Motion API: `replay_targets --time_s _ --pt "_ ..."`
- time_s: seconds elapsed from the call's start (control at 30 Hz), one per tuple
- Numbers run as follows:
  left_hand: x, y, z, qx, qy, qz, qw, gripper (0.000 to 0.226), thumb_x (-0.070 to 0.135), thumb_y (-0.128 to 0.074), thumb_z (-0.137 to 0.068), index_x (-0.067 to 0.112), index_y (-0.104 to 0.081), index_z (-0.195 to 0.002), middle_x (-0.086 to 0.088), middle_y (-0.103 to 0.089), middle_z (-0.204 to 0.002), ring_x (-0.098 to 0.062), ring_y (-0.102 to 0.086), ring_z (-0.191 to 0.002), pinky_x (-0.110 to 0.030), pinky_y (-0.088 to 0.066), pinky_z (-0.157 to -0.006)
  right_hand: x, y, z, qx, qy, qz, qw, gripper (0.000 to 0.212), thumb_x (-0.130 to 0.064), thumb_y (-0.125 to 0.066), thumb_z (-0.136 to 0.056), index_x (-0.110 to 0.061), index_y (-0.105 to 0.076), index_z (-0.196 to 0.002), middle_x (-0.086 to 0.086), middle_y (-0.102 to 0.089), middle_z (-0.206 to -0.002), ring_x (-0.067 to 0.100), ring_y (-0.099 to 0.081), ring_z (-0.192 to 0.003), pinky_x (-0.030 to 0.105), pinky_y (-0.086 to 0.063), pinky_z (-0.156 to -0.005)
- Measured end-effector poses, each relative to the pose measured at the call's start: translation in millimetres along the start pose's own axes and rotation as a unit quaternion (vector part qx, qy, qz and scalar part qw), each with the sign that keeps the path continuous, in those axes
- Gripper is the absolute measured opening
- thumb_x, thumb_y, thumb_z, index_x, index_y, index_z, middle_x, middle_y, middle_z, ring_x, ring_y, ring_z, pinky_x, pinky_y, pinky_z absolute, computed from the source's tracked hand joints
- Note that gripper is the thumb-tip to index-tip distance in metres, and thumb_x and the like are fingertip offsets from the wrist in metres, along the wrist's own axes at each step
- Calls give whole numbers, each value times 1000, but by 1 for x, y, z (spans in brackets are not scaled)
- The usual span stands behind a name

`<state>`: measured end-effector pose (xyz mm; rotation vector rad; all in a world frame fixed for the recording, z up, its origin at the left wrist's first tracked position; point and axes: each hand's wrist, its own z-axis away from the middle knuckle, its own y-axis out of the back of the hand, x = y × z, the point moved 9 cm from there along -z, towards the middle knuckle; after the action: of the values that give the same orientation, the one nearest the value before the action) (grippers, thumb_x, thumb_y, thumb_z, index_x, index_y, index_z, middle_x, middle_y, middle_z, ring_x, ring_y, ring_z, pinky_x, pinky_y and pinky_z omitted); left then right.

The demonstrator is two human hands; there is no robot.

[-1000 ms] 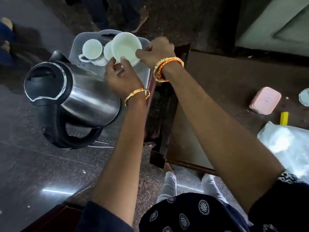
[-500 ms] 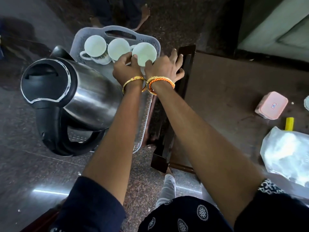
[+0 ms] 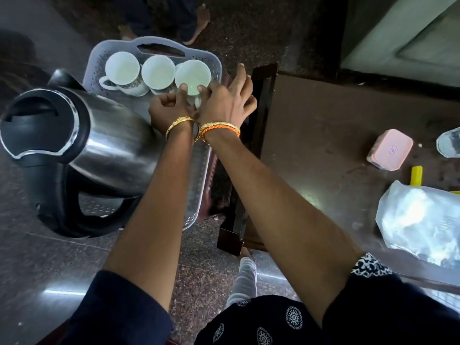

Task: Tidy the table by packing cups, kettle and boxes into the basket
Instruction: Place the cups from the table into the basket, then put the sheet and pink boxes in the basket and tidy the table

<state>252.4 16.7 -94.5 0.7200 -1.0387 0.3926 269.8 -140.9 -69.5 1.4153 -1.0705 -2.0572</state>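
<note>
Steel and black plastic fill the left of the view, where the kettle (image 3: 82, 148) lies tilted in the near end of the grey perforated basket (image 3: 199, 170), spout toward the cups. At the basket's far end three white cups stand in a row: the left cup (image 3: 122, 68) and the middle cup (image 3: 158, 72) sit free, while the third cup (image 3: 193, 74), by the right wall, is under both hands. The person's left hand (image 3: 169, 108) is mostly curled, one fingertip on that cup's near rim. Just beside it, the right hand (image 3: 225, 100) pinches the cup at its near side, apparently by the handle, with the other fingers spread over the basket's right wall; its grip is loose rather than clenched, though the handle itself is mostly hidden. To the right, the dark wooden tabletop (image 3: 323, 135) carries a pink lidded box (image 3: 389, 149), a yellow object (image 3: 416, 175) and a crumpled clear plastic bag (image 3: 423, 222), all well apart from the basket. The step in hand looks to be seating the third cup beside its neighbours. Next, by this reading, both hands must let go without tipping the cup, then the right arm must swing across to the tabletop for the pink box, which calls for free floor in the basket between cups and kettle.
</note>
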Motion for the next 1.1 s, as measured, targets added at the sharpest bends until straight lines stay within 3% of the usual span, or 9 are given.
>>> replay_targets --time_s 0.17,0.23,0.3,0.37,0.53,0.6,0.67,0.83,1.1 --pt "-12 -9 0 -30 32 4 999 30 27 -72 -78 -2 -70 -85 -17 -73 -85 -28 -71 -79 -41 -60 -73 10 8 6 -18 -20 -77 997 23 -20 -56 -90 -24 -65 -110 10 -21 -155 31 -8 -144 53 -16 -111" --pt "-8 -9 9 -38 11 13 999 30 18 -73 -77 -6 -67 -93 -23 -72 -92 -28 -69 -77 -35 -59 -68 19 23 10 9 -25 -173 984 22 -11 -55 -87 -17 -68 -103 9 -39 -143 30 -20 -138 45 -25 -108" --pt "6 -7 30 -45 -60 -50 996 29 10 -70 -77 -6 -63 -101 -23 -70 -98 -19 -62 -75 -20 -53 -62 33 45 17 58 -31 -263 962 19 -3 -54 -82 -9 -71 -90 11 -58 -119 31 -41 -121 29 -32 -95" --pt "25 -4 65 -43 -176 -127 975 28 4 -62 -78 -3 -60 -105 -21 -67 -101 -19 -58 -82 -21 -48 -72 49 65 26 94 -45 -318 942 20 4 -51 -78 -6 -69 -77 12 -67 -94 31 -56 -97 27 -39 -82" --pt "45 -11 165 -35 -350 -169 921 17 7 -56 -81 1 -65 -94 -18 -67 -94 -32 -59 -88 -29 -42 -80 119 96 50 137 -113 -382 907 30 8 -46 -68 -18 -57 -58 -5 -58 -57 21 -57 -60 29 -47 -60" --pt "35 -26 192 -70 -343 -144 926 15 7 -55 -82 2 -66 -91 -15 -69 -90 -31 -61 -82 -34 -46 -76 166 106 60 159 -169 -402 886 37 9 -41 -66 -24 -52 -53 -9 -54 -52 28 -57 -57 33 -48 -56" --pt "14 -48 213 -136 -297 -120 938 13 5 -56 -83 2 -66 -91 -15 -69 -87 -29 -63 -76 -30 -48 -72 221 114 73 183 -246 -422 853 40 9 -38 -66 -24 -53 -52 -11 -53 -43 21 -54 -46 30 -46 -49" --pt "-52 -134 296 -318 -229 -213 895 10 7 -58 -82 4 -66 -89 -11 -69 -90 -28 -64 -84 -37 -50 -81 344 154 107 260 -371 -454 767 37 14 -36 -71 -15 -54 -57 -8 -50 -35 10 -47 -38 29 -43 -55" --pt "-97 -244 361 -335 -174 -309 873 41 25 -56 -88 3 -50 -123 -17 -57 -125 -32 -55 -112 -40 -44 -96 452 202 120 269 -415 -412 765 22 3 -45 -80 -9 -62 -73 4 -63 -60 16 -62 -62 35 -54 -68"
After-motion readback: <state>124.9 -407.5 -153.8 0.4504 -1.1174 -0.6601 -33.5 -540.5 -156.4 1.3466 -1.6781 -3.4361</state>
